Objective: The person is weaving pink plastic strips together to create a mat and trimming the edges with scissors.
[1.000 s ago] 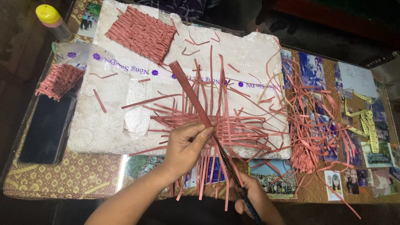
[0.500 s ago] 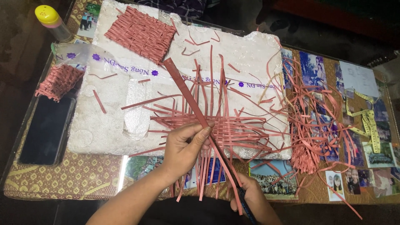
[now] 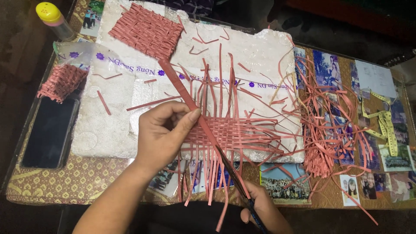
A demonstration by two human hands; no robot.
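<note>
Clearly, we pinch a wide red strip (image 3: 182, 89) in the left hand (image 3: 162, 134), over the weave (image 3: 229, 132) on the foam board (image 3: 260, 56). Our right hand (image 3: 262, 208) seems closed on scissors (image 3: 234, 173), though half-hidden. A skewed cut could nick woven strands.

1. Light falls evenly from above; the white foam board (image 3: 260, 56) is brightest.
2. Top corners and the left edge sink into darkness.
3. Focus is sharp; no glare or motion blur.
</note>
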